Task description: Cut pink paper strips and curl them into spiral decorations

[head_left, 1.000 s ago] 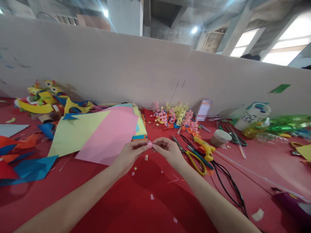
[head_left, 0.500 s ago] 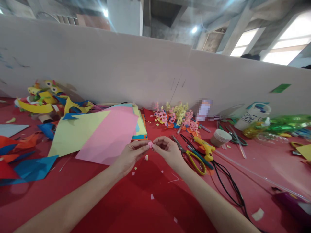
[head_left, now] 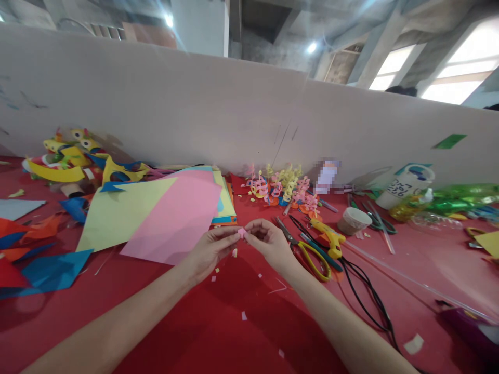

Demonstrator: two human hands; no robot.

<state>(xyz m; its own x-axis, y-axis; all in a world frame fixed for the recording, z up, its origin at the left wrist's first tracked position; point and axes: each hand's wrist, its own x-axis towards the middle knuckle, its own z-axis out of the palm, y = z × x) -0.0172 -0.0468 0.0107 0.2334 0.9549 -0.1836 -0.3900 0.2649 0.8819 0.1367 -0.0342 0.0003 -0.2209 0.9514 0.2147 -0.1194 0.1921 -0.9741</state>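
Note:
A small folded piece of pink paper (head_left: 242, 233) is pinched between the fingertips of both hands, above the red table. My left hand (head_left: 214, 246) closes on its left side with thumb and forefinger. From the right, my right hand (head_left: 268, 243) grips it the same way. Its exact shape is too small to make out. Just left of my left hand lies a large pink sheet (head_left: 175, 223), partly over a pale yellow sheet (head_left: 117, 208). Beside my right hand are scissors with yellow-and-red handles (head_left: 317, 262). Tiny paper scraps (head_left: 244, 315) lie below the hands.
A yellow glue gun (head_left: 329, 238) with a black cord and a paper cup (head_left: 354, 222) stand on the right. Curled pink and yellow paper decorations (head_left: 286, 184) are at the back, before a white partition (head_left: 175, 104). Blue paper pieces (head_left: 58, 270) lie at left.

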